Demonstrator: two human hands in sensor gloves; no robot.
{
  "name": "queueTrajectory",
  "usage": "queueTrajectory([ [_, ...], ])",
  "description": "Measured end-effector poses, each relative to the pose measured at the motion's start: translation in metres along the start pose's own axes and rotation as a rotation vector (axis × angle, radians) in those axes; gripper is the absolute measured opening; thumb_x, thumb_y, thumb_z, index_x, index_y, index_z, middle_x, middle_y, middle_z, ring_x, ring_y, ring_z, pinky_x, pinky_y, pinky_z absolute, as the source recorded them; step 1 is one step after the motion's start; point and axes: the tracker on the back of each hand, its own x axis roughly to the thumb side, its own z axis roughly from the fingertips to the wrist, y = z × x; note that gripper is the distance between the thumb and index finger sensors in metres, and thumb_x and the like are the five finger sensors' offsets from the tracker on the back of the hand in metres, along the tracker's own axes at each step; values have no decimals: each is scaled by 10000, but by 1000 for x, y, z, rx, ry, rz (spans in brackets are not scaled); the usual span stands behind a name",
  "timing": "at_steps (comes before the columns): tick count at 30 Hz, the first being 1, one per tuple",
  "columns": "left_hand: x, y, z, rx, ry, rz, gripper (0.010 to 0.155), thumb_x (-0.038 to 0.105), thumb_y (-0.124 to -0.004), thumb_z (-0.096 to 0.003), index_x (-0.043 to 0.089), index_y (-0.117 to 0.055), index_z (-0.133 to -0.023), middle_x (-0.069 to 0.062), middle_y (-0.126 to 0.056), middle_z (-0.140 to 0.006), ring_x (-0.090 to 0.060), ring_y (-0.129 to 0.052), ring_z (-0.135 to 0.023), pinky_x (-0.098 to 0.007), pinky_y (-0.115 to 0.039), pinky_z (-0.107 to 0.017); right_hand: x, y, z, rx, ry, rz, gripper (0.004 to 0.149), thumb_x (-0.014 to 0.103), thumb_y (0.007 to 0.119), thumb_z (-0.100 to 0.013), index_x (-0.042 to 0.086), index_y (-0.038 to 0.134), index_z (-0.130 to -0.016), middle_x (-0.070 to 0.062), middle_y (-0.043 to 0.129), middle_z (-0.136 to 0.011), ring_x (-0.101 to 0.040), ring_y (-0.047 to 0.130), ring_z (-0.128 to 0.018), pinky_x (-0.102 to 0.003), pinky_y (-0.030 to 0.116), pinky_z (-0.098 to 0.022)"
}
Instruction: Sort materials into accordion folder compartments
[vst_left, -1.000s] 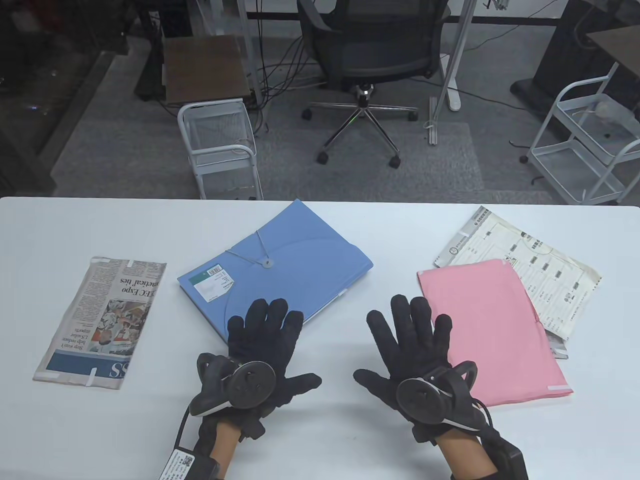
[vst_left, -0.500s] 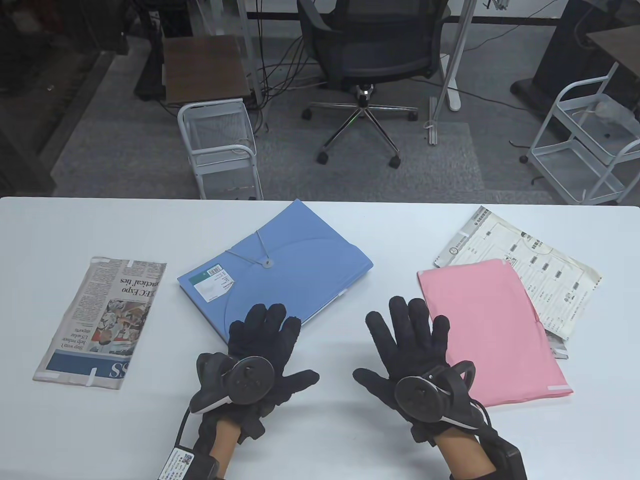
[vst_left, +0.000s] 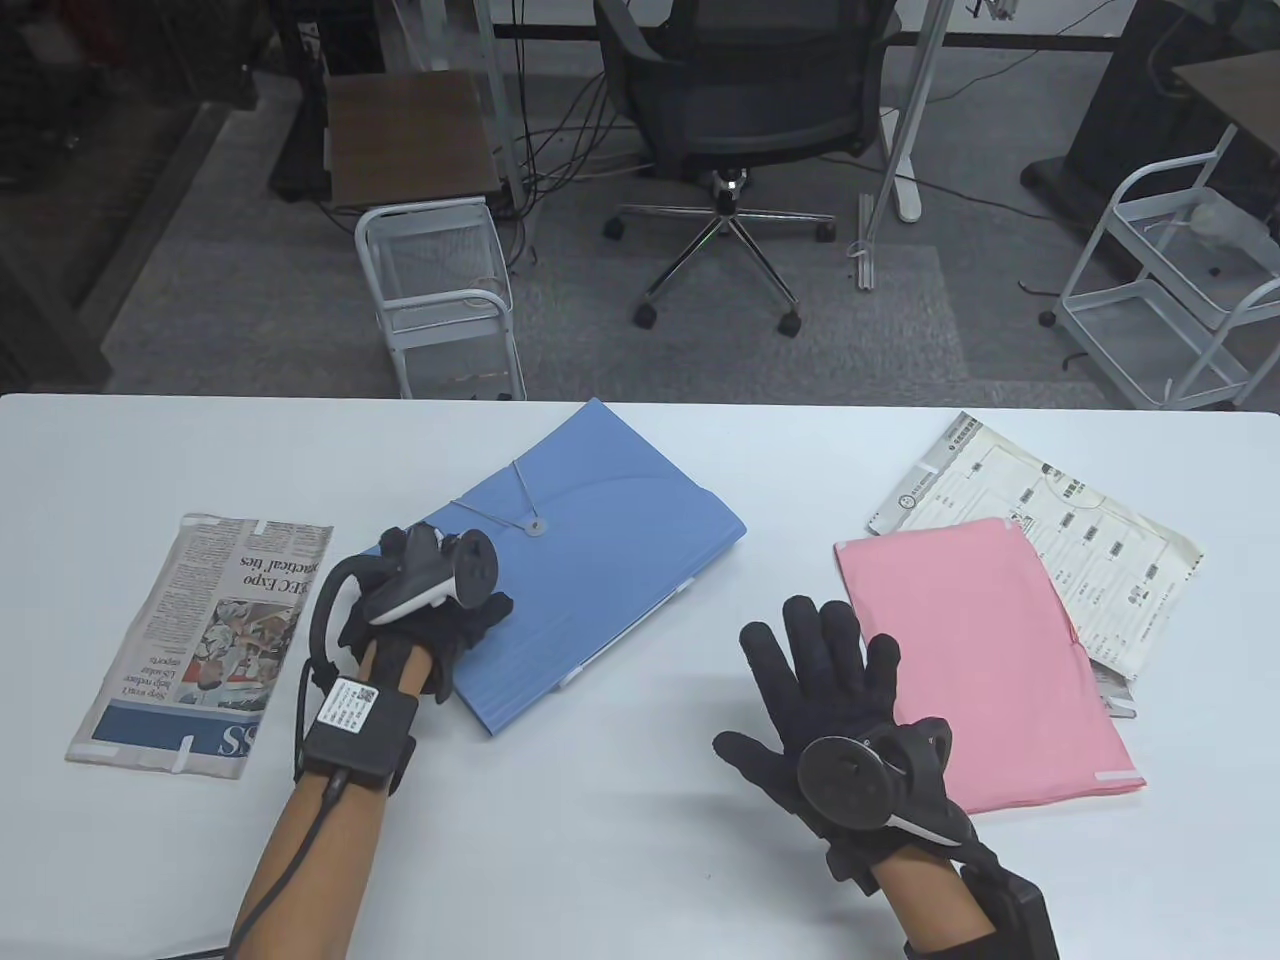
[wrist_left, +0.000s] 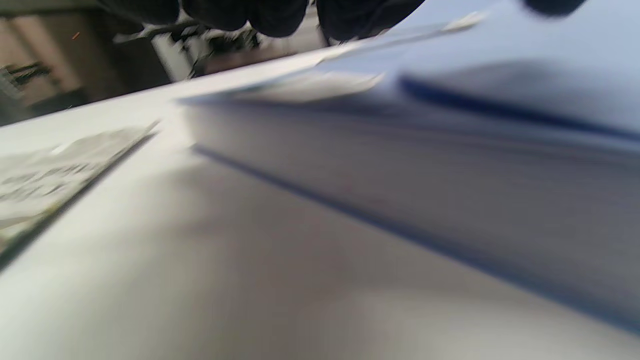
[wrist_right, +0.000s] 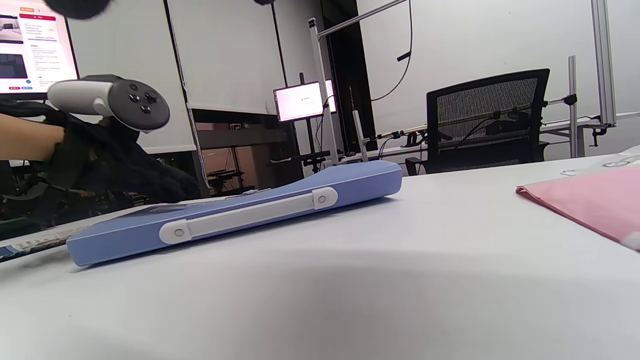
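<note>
A blue accordion folder (vst_left: 620, 540) lies closed with its string tie in the middle of the white table (vst_left: 640, 850). My left hand (vst_left: 440, 610) grips its left end, fingers over the top face. The left wrist view shows those fingers (wrist_left: 260, 12) above the folder's blurred side (wrist_left: 500, 150). My right hand (vst_left: 810, 680) is spread flat and empty on the table, between the folder and a pink sheet (vst_left: 980, 650). A folded newspaper (vst_left: 210, 640) lies at the left. A printed form (vst_left: 1090, 530) lies partly under the pink sheet. The right wrist view shows the folder's handle side (wrist_right: 250, 220).
Beyond the table's far edge stand an office chair (vst_left: 740, 110) and two white wire carts (vst_left: 440, 290) (vst_left: 1170, 290). Bare table lies in front of the folder and between my hands.
My left hand has moved forward and left from the table onto the folder's left end and taken hold of it. The folder has turned, its near corner now closer to me. The right hand barely moved.
</note>
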Motion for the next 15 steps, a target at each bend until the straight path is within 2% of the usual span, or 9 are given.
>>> queueTrajectory([
  [1,-4,-3,-9,-45,51,13,863,642,-538,-582,127,-283,-1226,-323,-260,-1238,-570,-320,-1115,-692,-436,-750,-1,1,0,2,7,-8,865,747,494,-548,228,231,-1187,-266,158,-1240,-584,181,-1085,-833,207,-664],
  [3,-13,-8,-21,-121,70,89,935,677,-542,-575,81,-207,-1212,-357,-268,-1213,-587,-362,-1100,-683,-468,-745,-3,3,0,17,11,-1,870,748,501,-548,225,230,-1188,-270,159,-1240,-586,181,-1085,-833,209,-663],
  [6,-21,-6,-29,-122,94,234,986,657,-662,-564,68,-203,-1208,-347,-254,-1223,-600,-341,-1090,-685,-462,-748,-4,5,-1,32,16,-4,870,747,502,-547,224,229,-1187,-273,164,-1240,-586,182,-1086,-835,209,-662],
  [8,-26,-1,-33,-111,105,189,1003,649,-709,-555,60,-226,-1208,-319,-324,-1239,-572,-419,-1092,-673,-493,-751,-4,6,-2,35,15,-7,872,744,507,-547,221,228,-1187,-270,164,-1240,-584,186,-1086,-833,210,-664],
  [10,-33,-2,-41,-183,85,158,1051,709,-691,-545,60,-198,-1208,-306,-308,-1245,-553,-392,-1108,-675,-476,-756,-4,7,-3,48,16,-13,870,741,509,-547,222,229,-1186,-269,161,-1240,-582,189,-1086,-833,210,-664],
  [11,-37,-4,-46,-223,95,209,1071,713,-698,-541,58,-170,-1203,-293,-297,-1252,-551,-394,-1105,-673,-476,-757,-4,7,-3,49,19,-11,870,740,510,-548,219,231,-1186,-270,166,-1240,-582,192,-1087,-833,214,-665],
  [13,-41,-5,-50,-200,138,275,1110,691,-781,-510,69,-180,-1206,-254,-303,-1256,-542,-405,-1092,-692,-435,-761,-5,7,-3,53,23,-5,871,738,512,-547,217,229,-1186,-270,166,-1239,-585,185,-1088,-834,213,-664],
  [15,-41,-4,-54,-226,126,256,1132,697,-802,-501,60,-189,-1209,-256,-304,-1241,-548,-430,-1076,-696,-447,-755,-6,6,-3,56,30,-14,872,736,517,-547,216,230,-1185,-269,167,-1240,-582,189,-1089,-832,212,-666],
])
